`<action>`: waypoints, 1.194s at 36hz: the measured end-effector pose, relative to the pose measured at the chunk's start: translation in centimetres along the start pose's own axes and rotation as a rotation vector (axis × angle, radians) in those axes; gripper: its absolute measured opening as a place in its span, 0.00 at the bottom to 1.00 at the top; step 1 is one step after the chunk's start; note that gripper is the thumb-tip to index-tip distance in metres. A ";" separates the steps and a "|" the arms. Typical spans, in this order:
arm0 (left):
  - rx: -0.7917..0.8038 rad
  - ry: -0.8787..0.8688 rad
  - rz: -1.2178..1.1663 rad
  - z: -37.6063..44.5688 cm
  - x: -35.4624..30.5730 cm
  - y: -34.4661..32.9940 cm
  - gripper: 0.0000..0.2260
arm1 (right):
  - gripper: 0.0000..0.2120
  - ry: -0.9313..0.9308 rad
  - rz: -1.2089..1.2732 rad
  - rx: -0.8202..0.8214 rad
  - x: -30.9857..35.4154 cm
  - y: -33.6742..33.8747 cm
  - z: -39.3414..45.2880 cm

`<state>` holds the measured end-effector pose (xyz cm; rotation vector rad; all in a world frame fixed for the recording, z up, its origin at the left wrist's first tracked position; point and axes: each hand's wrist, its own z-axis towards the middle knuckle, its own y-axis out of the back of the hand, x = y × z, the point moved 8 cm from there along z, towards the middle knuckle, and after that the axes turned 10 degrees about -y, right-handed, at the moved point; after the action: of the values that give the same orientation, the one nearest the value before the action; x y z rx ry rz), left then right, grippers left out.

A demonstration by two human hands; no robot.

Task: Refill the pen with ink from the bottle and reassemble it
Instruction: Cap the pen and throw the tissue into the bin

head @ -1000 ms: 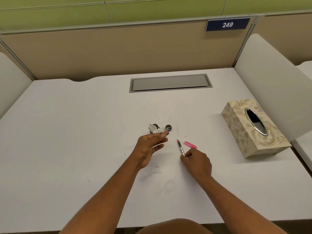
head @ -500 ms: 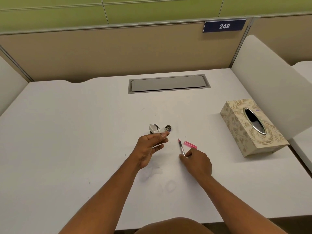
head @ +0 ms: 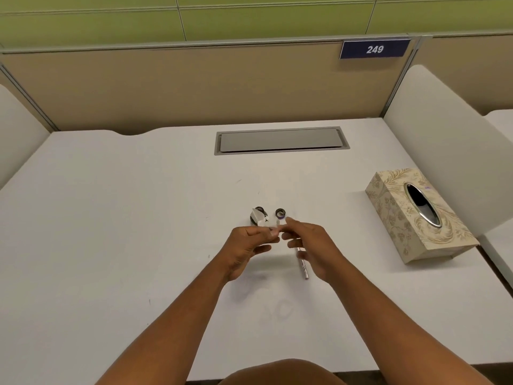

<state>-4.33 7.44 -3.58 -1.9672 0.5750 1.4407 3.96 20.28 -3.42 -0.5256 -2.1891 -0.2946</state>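
Right hand (head: 313,245) has left the bench (head: 125,232) and come up to meet the left hand (head: 249,244) just in front of the ink bottle (head: 259,216). Pen's metal section (head: 303,266) now rides under the right hand, gripped in its fingers, tail pointing toward the person. Left hand pinches something small and pale at its fingertips; too blurred to identify. Fingertips of both hands nearly touching. Bottle cap (head: 280,213) lies off, just right of the bottle. Pink pen piece no longer visible, likely hidden behind the right hand. Judgement: parts are being brought together, either for filling or for reassembly; cannot tell which
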 end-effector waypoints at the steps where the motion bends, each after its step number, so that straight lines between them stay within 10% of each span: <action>1: 0.009 0.000 0.016 0.0 0.0 0.1 0.11 | 0.15 -0.017 0.004 0.012 0.1 -0.3 0.1; 43: 0.042 0.166 0.503 1.8 6.5 2.2 0.06 | 0.07 0.158 0.066 -0.218 4.1 -1.9 -1.0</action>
<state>-5.00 7.23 -10.68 -2.0064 1.2336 1.5375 1.49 19.34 0.33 -0.6700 -1.9940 -0.5250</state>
